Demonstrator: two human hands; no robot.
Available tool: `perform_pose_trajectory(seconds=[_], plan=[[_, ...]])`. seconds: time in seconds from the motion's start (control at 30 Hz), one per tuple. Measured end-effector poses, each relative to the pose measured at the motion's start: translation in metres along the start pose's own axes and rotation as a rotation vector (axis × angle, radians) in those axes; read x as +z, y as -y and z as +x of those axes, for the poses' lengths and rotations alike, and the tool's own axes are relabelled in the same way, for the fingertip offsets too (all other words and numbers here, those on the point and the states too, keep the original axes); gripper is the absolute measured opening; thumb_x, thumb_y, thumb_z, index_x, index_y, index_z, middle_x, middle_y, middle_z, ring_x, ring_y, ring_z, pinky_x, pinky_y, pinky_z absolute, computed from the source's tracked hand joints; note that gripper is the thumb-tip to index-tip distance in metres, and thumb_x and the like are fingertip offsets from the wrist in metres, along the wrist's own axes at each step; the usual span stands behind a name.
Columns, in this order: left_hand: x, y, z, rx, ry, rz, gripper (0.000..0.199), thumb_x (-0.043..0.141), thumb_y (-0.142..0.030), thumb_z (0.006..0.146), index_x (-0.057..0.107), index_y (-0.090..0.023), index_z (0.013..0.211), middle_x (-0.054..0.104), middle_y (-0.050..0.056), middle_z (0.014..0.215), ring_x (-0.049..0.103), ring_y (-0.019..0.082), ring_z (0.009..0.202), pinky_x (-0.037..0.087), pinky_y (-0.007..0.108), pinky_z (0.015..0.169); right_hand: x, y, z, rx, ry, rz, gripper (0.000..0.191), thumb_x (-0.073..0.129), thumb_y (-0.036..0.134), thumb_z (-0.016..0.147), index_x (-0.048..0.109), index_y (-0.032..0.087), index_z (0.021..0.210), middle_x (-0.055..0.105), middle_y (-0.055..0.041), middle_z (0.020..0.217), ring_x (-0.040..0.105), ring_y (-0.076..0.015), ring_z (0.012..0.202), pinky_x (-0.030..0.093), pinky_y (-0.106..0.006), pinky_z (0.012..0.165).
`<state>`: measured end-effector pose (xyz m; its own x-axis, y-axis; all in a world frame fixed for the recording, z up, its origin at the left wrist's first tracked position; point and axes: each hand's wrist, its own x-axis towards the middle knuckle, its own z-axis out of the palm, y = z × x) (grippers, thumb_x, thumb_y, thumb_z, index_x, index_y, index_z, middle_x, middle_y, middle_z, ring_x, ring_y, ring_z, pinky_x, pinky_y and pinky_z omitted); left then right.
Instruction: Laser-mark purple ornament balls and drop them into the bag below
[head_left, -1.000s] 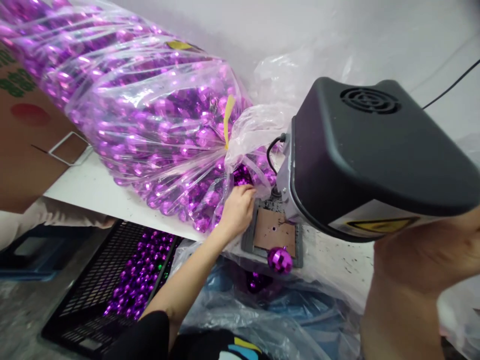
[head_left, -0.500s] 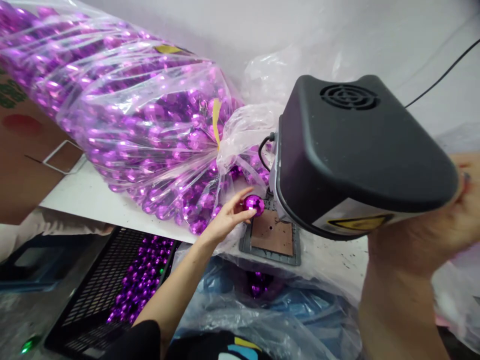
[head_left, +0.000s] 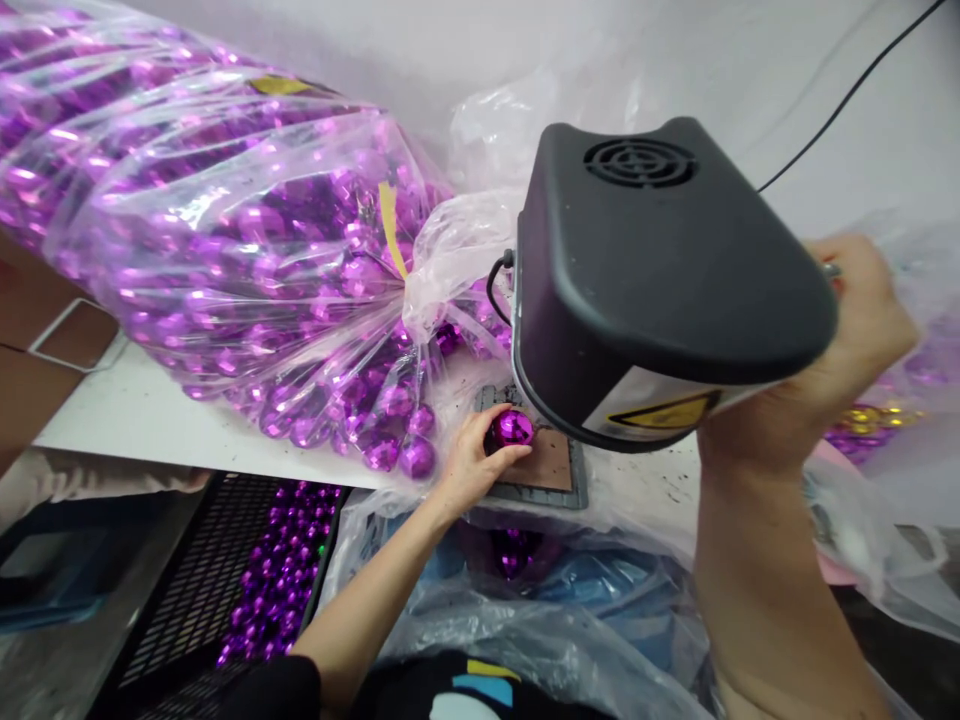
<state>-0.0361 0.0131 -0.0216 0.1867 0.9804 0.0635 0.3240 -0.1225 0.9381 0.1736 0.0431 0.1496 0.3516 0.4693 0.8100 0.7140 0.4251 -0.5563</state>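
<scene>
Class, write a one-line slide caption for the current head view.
Left hand holding a shiny purple ball over the gray-framed plate, right hand at the black machine.

White table (head_left: pixel 172 415) under bulging bag (head_left: pixel 247 240)

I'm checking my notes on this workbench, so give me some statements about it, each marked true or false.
1. The left hand has a shiny purple faceted ball in its grip. True.
2. The right hand lies flat on the white tabletop. False: it is raised at the rounded black machine housing.
3. A yellow strip shows at the gathered neck of the clear plastic bag. True.
4. The black mesh crate holds mostly yellow pieces. False: they are mostly purple.
5. The housing bears a label with a yellow warning triangle. True.
</scene>
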Motion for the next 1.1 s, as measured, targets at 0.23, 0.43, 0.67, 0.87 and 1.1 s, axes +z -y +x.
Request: perform_pose_trajectory(seconds=[0.23, 0.43, 0.67, 0.87, 1.1], plan=[[0.018, 0.006, -0.003, 0.134, -0.012, 0.100, 0.050, 0.076, -0.042, 0.082, 0.063, -0.025, 0.127, 0.070, 0.009, 0.121, 0.064, 0.029, 0.109, 0.049, 0.049, 0.101, 0.000, 0.003, 0.000, -0.014, 0.019, 0.005, 0.039, 0.048, 0.042, 0.096, 0.055, 0.008, 0.079, 0.034, 0.0055, 0.061, 0.032, 0.0004, 0.062, 0.025, -0.018, 0.062], [0.024, 0.007, -0.009, 0.238, -0.012, 0.146, 0.051, 0.070, -0.045, 0.087, 0.056, -0.021, 0.130, 0.067, 0.011, 0.124, 0.063, 0.027, 0.112, 0.051, 0.046, 0.098, 0.000, 0.005, -0.001, 0.008, 0.011, -0.022, 0.034, 0.050, 0.037, 0.095, 0.057, 0.008, 0.079, 0.034, 0.0057, 0.060, 0.032, 0.0006, 0.061, 0.025, -0.017, 0.060], [0.024, 0.001, -0.008, 0.309, 0.035, 0.297, 0.039, 0.065, -0.040, 0.091, 0.059, -0.020, 0.124, 0.068, 0.012, 0.122, 0.061, 0.028, 0.117, 0.041, 0.052, 0.109, -0.001, 0.004, -0.001, 0.016, 0.023, 0.001, 0.032, 0.050, 0.036, 0.096, 0.055, 0.009, 0.079, 0.036, 0.0064, 0.058, 0.035, 0.0008, 0.058, 0.028, -0.016, 0.058], [0.024, -0.001, -0.007, 0.300, 0.003, 0.357, 0.040, 0.063, -0.041, 0.092, 0.059, -0.021, 0.126, 0.068, 0.011, 0.123, 0.060, 0.029, 0.117, 0.038, 0.053, 0.111, -0.005, 0.007, 0.000, 0.017, 0.061, 0.026, 0.036, 0.050, 0.042, 0.096, 0.053, 0.010, 0.079, 0.038, 0.0055, 0.061, 0.036, 0.0010, 0.062, 0.030, -0.013, 0.058], [0.024, -0.004, -0.008, 0.302, 0.004, 0.316, 0.038, 0.063, -0.038, 0.091, 0.059, -0.021, 0.125, 0.068, 0.011, 0.123, 0.058, 0.029, 0.120, 0.031, 0.056, 0.117, -0.024, 0.004, -0.032, -0.153, -0.055, 0.044, 0.029, 0.050, 0.037, 0.095, 0.063, 0.012, 0.085, 0.053, 0.0002, 0.072, 0.045, -0.0016, 0.061, 0.035, -0.019, 0.056]])
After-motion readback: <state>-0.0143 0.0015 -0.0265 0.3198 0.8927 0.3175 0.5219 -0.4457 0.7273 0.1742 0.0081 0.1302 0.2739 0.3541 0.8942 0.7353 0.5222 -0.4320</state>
